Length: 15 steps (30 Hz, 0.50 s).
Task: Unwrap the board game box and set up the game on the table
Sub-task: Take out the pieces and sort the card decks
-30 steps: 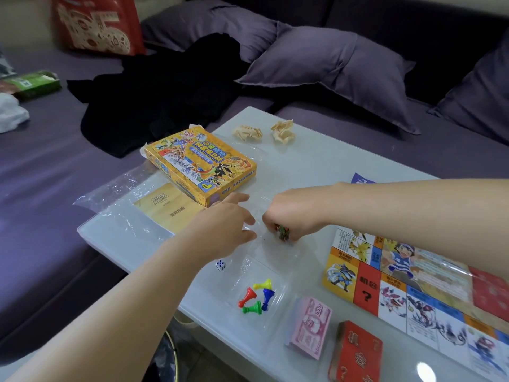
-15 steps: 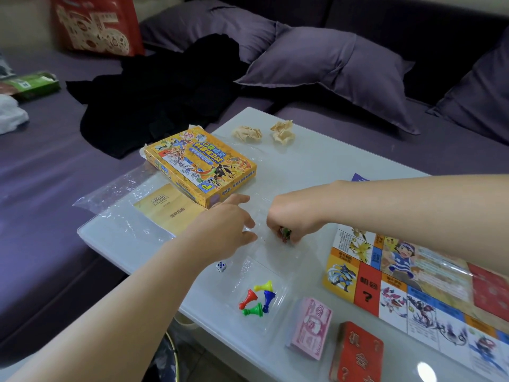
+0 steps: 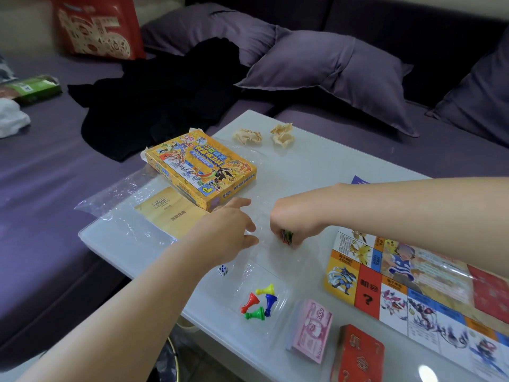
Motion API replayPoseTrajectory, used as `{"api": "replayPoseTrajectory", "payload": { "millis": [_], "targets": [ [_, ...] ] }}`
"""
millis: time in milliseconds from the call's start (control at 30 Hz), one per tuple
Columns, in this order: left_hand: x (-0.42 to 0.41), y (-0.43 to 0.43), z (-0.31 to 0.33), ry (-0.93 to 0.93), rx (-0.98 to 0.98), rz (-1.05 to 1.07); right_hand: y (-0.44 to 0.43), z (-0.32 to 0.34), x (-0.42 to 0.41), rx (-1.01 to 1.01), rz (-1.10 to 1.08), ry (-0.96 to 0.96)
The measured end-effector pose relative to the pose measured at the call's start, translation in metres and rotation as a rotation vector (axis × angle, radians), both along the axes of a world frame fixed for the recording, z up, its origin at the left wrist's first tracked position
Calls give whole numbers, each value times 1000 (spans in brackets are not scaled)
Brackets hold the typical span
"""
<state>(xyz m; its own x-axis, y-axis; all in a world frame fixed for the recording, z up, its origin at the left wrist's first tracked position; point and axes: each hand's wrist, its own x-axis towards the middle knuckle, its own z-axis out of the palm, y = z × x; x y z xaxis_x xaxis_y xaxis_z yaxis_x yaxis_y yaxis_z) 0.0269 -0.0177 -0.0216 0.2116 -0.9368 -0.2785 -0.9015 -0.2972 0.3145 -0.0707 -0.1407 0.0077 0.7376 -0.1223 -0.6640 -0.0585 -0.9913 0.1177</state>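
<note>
Right hand (image 3: 296, 216) fingers pinch small coloured tokens (image 3: 287, 236); left hand (image 3: 230, 230) loosely open, empty; pawns (image 3: 259, 301) crowd six o'clock, game box (image 3: 201, 168) at eleven.

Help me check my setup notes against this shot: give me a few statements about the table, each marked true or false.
1. The four pawns stand on the game board. False: they lie off it, in clear plastic.
2. The right hand has its grip on a small stack of coloured pieces. True.
3. The die sits on top of the yellow box. False: it rests on the table.
4. The pink play money lies beside a red card deck. True.
5. The left hand holds the booklet. False: its fingers are spread, holding nothing visible.
</note>
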Motion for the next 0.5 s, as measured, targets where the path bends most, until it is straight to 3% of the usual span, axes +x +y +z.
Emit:
{"api": "replayPoseTrajectory", "payload": {
  "millis": [200, 400, 500],
  "targets": [
    [-2, 1, 1, -8, 11, 17, -7, 9, -7, 61, -46, -98],
    [0, 2, 2, -34, 18, 53, -19, 28, -24, 139, -248, -330],
    [-5, -3, 9, -127, -81, 101, -26, 36, -41, 209, -403, -435]
  ]
}}
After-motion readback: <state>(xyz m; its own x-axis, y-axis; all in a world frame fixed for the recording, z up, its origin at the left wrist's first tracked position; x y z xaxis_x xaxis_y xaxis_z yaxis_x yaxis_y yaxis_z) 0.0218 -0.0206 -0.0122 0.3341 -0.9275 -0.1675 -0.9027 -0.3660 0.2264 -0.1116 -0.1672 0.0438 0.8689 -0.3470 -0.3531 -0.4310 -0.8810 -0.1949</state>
